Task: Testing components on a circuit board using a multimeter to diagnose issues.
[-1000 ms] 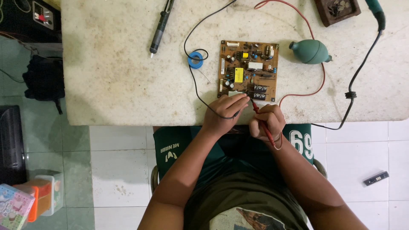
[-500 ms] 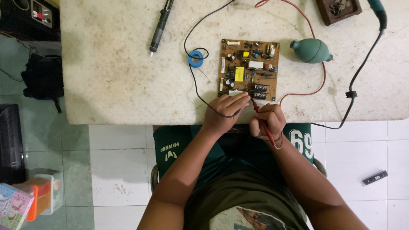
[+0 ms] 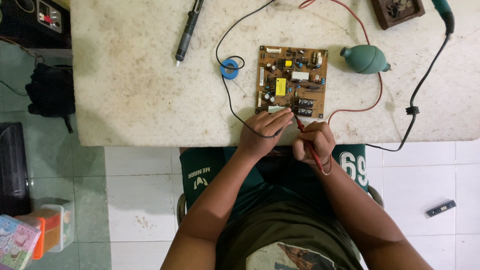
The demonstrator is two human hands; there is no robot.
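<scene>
A brown circuit board with several small parts lies on the white stone table. My left hand rests at the board's near edge, pinching a black probe on a black wire. Beside it my right hand grips a red probe like a pen, its tip touching the board's near edge. A red wire loops around the board's right side.
A blue solder spool sits left of the board, a green rubber blower bulb right of it. A black pen-shaped tool lies at the far left, a brown tray at the back right. A black cable hangs off the edge.
Both hands stay at the board's near edge with only slight shifts of the fingers. Nothing else has moved.
</scene>
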